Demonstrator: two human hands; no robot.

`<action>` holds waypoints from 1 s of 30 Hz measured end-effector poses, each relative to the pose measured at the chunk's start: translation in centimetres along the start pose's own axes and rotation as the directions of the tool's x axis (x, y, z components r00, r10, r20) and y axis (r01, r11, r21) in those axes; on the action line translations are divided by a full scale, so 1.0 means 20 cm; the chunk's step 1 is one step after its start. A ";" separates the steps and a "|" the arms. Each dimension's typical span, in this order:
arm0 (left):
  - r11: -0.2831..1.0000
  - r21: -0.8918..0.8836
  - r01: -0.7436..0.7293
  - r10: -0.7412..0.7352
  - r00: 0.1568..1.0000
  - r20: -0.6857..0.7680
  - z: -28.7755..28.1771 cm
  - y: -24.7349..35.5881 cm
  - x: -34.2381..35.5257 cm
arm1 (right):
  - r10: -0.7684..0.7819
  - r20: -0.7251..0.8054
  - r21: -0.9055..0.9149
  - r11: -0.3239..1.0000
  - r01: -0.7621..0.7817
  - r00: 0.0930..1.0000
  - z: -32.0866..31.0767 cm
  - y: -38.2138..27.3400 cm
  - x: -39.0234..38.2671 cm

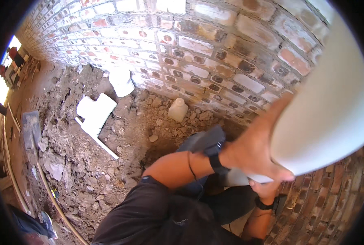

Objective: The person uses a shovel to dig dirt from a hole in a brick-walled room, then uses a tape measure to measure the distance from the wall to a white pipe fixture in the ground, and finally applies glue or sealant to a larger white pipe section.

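Observation:
A wide white plastic pipe (325,106) slants from my lap up past the right side of the view, its upper part large and close. My left hand (251,149) wraps round its near side, slightly blurred, with the thumb along the lower edge. Under the pipe, my right hand (267,189) grips it from below, and part of that hand is hidden behind the pipe. Both wrists carry dark bands. The pipe's lower end passes between my legs, where I cannot make out what it meets.
White branched pipe fitting (102,107), another white fitting (122,83) and a pale plastic bottle (178,110) rest on rubble by the brick wall (198,45). A shovel (31,130) lies at left. Another person's shoe (49,225) shows at lower left.

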State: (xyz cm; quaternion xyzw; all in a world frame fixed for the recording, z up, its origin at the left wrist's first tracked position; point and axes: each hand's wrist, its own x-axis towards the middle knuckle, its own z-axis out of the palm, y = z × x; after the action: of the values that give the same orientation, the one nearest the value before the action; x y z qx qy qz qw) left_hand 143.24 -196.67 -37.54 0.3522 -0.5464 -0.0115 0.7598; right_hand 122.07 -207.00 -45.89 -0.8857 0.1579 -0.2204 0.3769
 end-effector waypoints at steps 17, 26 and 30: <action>0.770 -0.551 0.323 -0.416 0.908 -0.050 -0.84 0.65 -1.01 | -0.433 0.026 0.451 0.810 0.376 0.901 0.33 -0.33 0.14; 0.767 -0.577 0.279 -0.383 0.922 -0.064 -1.18 1.39 -1.20 | 0.026 -0.024 -0.096 0.995 -0.028 0.999 0.48 0.43 -0.20; 0.917 0.012 0.399 -0.072 0.195 -0.978 -0.84 1.18 -1.26 | 0.643 -0.039 0.554 0.651 -0.519 0.765 0.50 0.82 -0.33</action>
State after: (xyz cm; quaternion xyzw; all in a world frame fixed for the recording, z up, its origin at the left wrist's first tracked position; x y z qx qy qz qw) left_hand 138.53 -160.03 -47.97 0.4607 0.1043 0.1632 0.8662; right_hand 119.66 -209.07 -65.95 -0.6211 0.4133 -0.2224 0.6277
